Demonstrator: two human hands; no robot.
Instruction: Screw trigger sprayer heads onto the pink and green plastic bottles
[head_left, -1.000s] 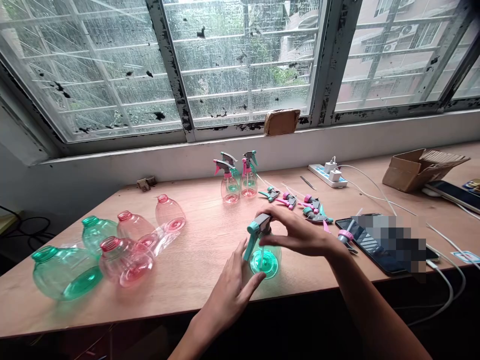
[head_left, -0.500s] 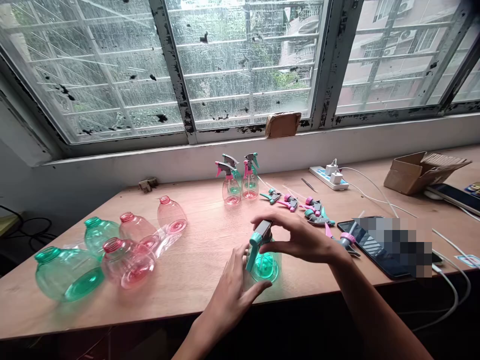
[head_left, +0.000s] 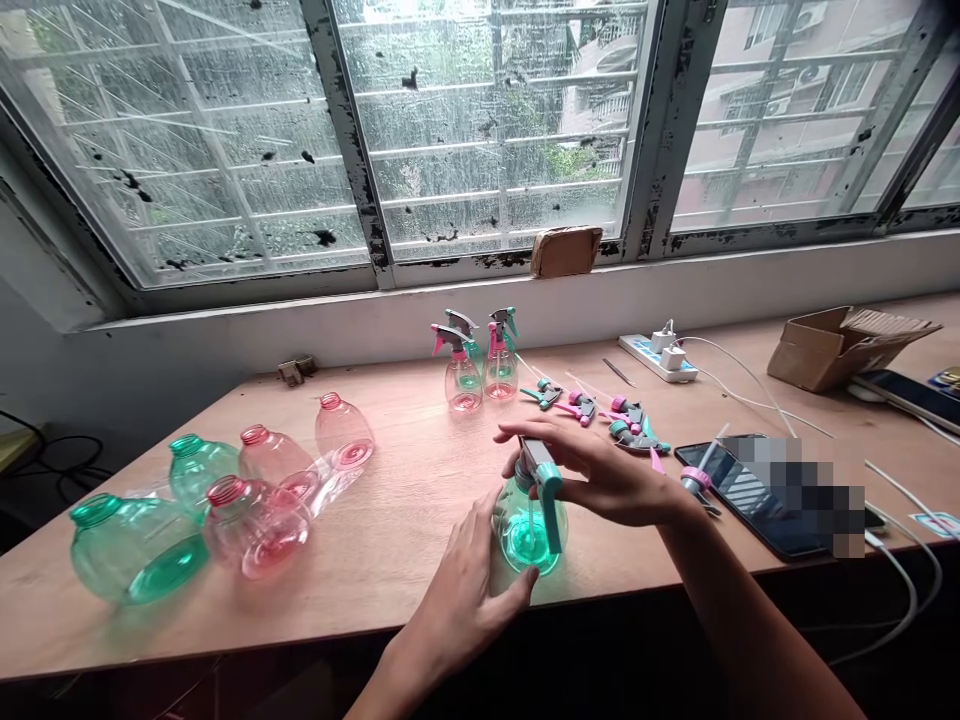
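Observation:
A clear green spray bottle (head_left: 517,535) stands upright near the table's front edge. My left hand (head_left: 472,565) is closed round its lower left side, thumb across the front. On top sits a grey and teal spray head (head_left: 541,470), its trigger pointing toward me and to the right. My right hand (head_left: 611,475) grips this head from the right, fingers behind it and thumb partly hidden by it. To the right lie loose spray heads, among them a grey and teal one (head_left: 634,437) and a pink-collared one (head_left: 696,480) with its tube up.
Several headless bottles, such as a green one (head_left: 139,550) and a pink one (head_left: 259,525), lie tilted at left. Fitted pink and green spray bottles (head_left: 463,385) stand by the wall. A tablet (head_left: 739,500), power strip (head_left: 656,357), cables and cardboard box (head_left: 821,345) are at right.
The spray head has turned on the bottle, its trigger swinging from the left side to the front right. My right hand has shifted slightly with it; my left hand stays on the bottle.

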